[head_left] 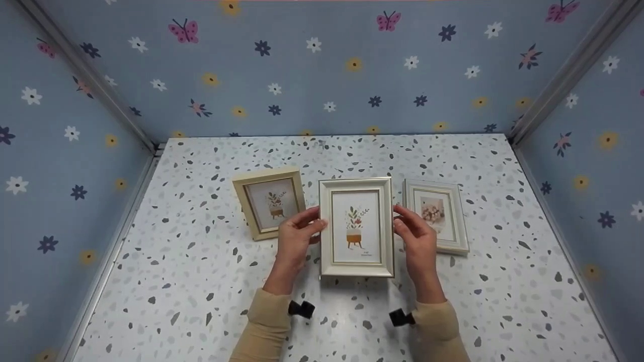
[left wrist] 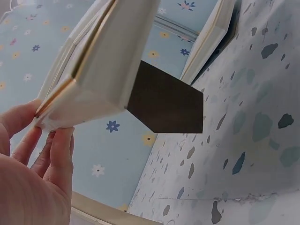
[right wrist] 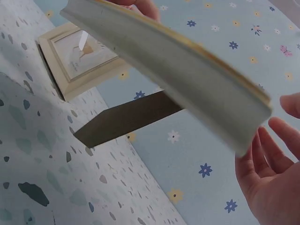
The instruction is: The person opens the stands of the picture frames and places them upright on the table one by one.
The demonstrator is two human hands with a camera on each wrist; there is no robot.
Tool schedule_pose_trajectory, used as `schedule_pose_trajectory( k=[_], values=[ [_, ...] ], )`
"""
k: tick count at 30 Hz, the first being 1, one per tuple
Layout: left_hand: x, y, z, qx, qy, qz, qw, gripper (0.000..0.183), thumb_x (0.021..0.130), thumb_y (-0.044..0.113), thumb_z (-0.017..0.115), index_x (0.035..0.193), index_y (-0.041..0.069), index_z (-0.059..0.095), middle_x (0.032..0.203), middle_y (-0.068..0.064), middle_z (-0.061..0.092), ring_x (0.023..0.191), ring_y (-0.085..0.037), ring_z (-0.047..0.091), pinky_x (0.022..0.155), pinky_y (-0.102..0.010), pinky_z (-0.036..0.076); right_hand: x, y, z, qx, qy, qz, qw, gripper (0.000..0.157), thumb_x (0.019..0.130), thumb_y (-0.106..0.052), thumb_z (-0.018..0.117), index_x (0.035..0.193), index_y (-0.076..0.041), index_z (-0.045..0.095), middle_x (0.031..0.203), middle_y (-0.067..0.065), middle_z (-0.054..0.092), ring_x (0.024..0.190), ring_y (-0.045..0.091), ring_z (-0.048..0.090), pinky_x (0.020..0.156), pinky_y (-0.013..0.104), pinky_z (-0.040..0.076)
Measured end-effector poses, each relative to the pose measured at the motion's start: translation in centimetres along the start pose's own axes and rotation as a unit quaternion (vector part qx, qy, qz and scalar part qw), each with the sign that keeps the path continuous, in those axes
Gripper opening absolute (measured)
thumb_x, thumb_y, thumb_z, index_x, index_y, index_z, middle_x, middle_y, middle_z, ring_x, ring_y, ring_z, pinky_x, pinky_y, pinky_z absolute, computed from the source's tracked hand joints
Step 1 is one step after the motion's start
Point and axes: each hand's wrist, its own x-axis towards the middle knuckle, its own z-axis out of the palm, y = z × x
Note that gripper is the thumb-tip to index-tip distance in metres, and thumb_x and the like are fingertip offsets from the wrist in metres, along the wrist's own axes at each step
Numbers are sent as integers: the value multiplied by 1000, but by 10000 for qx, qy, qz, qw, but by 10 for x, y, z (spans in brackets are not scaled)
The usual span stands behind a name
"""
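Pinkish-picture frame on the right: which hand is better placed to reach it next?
Right, most likely. In the head view the right hand is beside the pinkish-picture frame; the left hand is beyond the middle frame, pinching its left edge. The right wrist view shows the right thumb off the middle frame.

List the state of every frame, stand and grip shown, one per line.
Central white rectangular frame, held up
Flat dark brown stand, swung out behind it
Cream rectangular frame, standing
Rightmost white rectangular frame, standing
Left grip, pinching the central frame's left edge
Right grip, touching its right edge
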Motion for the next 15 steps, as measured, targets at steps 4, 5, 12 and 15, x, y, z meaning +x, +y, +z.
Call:
schedule_pose_trajectory(
  k=[4, 5, 12, 15],
  values=[
    [-2, 1, 2, 182, 41, 211, 9996, 34, 82, 9, 83, 115, 7, 74, 111, -10, 71, 91, -21, 71, 65, -30, 57, 0, 3, 1, -566, 82, 47, 9984, 35, 94, -7, 70, 127, 2, 66, 123, 17, 65, 102, 18, 62, 84, 27, 53],
    [-2, 1, 2, 215, 47, 273, 9994, 34, 82, 9, 83, 115, 7, 74, 111, -10, 71, 91, -22, 71, 66, -30, 58, 0, 3, 1, -708, 104, 70, 9974, 35, 93, -8, 71, 127, 1, 66, 123, 17, 65, 102, 17, 62, 84, 26, 53],
    [-4, -1, 4, 309, 88, 603, 9977, 33, 81, 4, 82, 113, 5, 75, 108, -12, 72, 96, -24, 71, 72, -33, 59, 0, 3, 3, -1144, 146, 234, 9931, 36, 91, -5, 73, 126, 1, 67, 124, 17, 64, 105, 22, 62, 81, 25, 51],
    [-5, -3, 5, 423, 123, 687, 9967, 32, 82, 5, 82, 113, 5, 75, 109, -11, 72, 96, -23, 71, 73, -33, 59, -1, -5, 7, -1304, 176, 217, 9911, 35, 90, -1, 72, 125, 4, 66, 123, 20, 64, 106, 30, 62, 81, 27, 51]
  ],
)
